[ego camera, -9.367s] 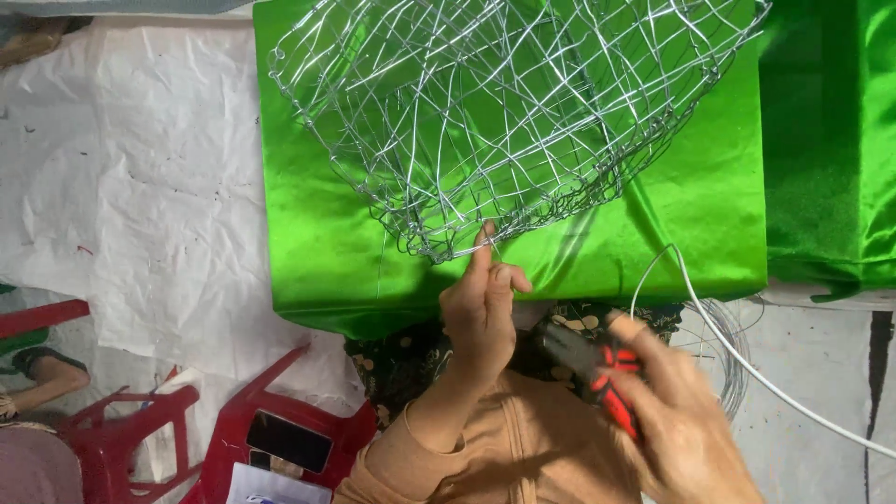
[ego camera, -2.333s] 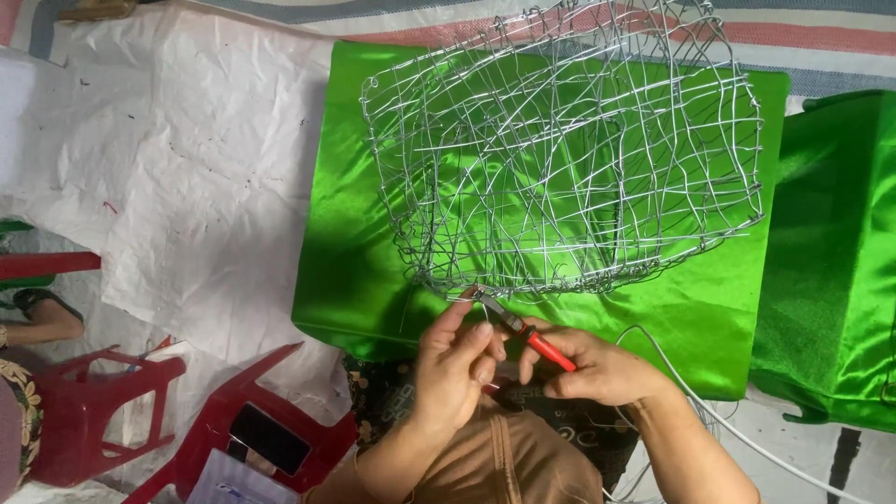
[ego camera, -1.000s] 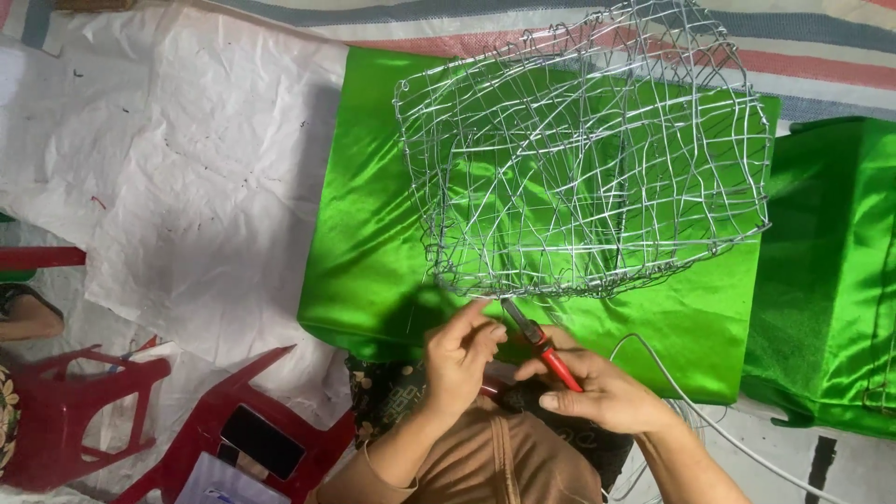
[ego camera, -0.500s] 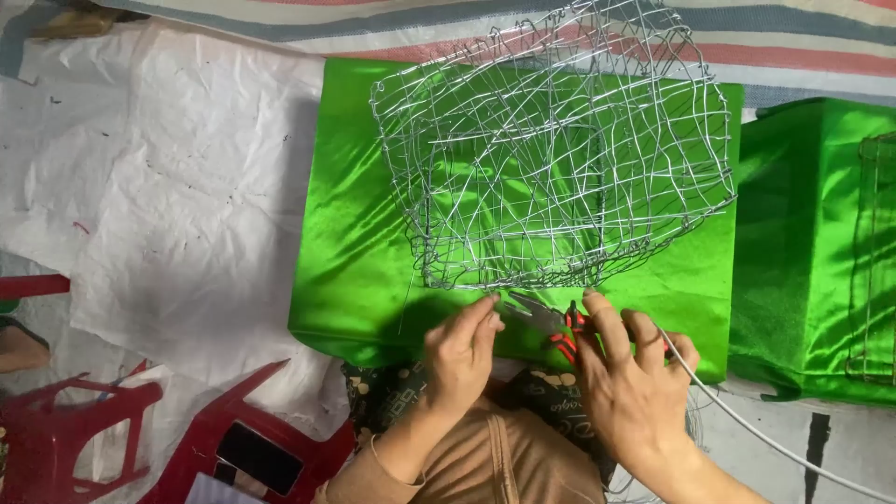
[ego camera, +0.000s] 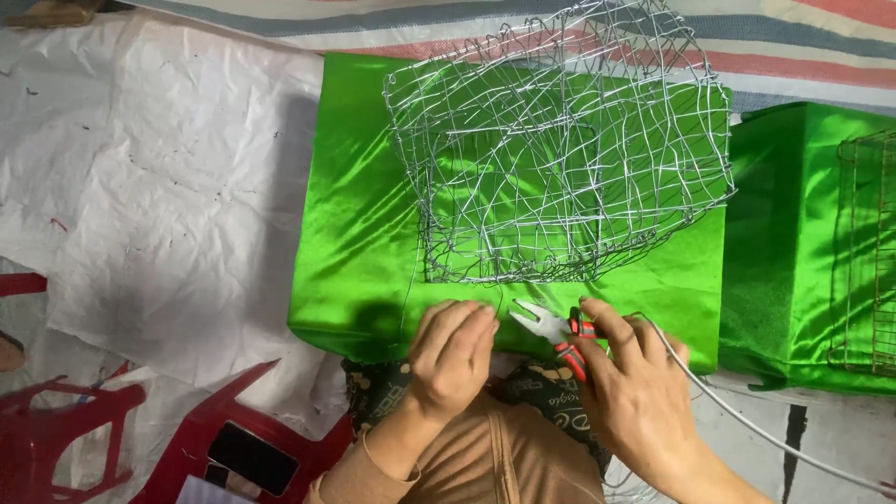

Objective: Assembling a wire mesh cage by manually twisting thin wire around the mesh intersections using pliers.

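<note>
Now: silver wire-mesh cage (ego camera: pixel 560 159) sits on shiny green satin block (ego camera: pixel 364 261). R hand (ego camera: pixel 635 392), palm down, fingers wrapped round red-handled pliers (ego camera: pixel 555 334), jaws apart, just below cage. L hand (ego camera: pixel 453 355) curled, fingertips pinching thin wire (ego camera: pixel 408 289).

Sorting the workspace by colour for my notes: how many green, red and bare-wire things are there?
Green: 2, a satin-covered box and a second box
Red: 3, red-handled pliers and two plastic stools
Bare wire: 2, a wire-mesh basket and a wire grid
Total: 7
</note>
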